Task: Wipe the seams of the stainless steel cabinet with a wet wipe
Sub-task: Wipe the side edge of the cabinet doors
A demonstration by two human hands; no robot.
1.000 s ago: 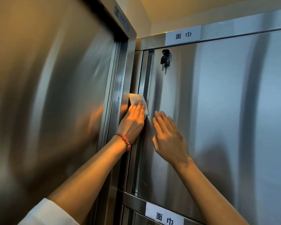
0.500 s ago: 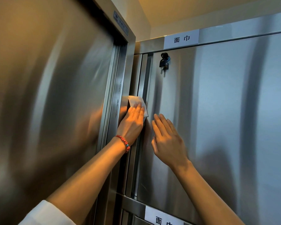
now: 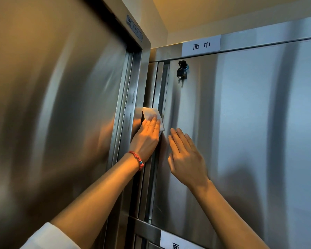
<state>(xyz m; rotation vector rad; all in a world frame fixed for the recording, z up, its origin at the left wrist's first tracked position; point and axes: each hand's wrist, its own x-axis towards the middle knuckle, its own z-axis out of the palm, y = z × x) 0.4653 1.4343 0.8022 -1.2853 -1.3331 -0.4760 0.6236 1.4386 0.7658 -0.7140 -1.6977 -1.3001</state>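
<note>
A white wet wipe [image 3: 151, 113] lies flat against the vertical seam [image 3: 157, 90] at the left edge of the stainless steel cabinet door [image 3: 241, 132]. My left hand [image 3: 147, 135], with a red bead bracelet on its wrist, presses the wipe onto the seam with straight fingers. Only the wipe's upper part shows above the fingertips. My right hand [image 3: 185, 155] rests flat on the door just right of the seam, fingers straight and pointing up.
A key bunch [image 3: 181, 71] hangs from the lock near the door's top left. A white label [image 3: 201, 45] sits on the top rail, another label [image 3: 176, 243] on the rail below. A second steel cabinet [image 3: 52, 114] stands close on the left.
Both hands and the wipe have slid slightly upward along the seam. The hands keep the same flat pose.
</note>
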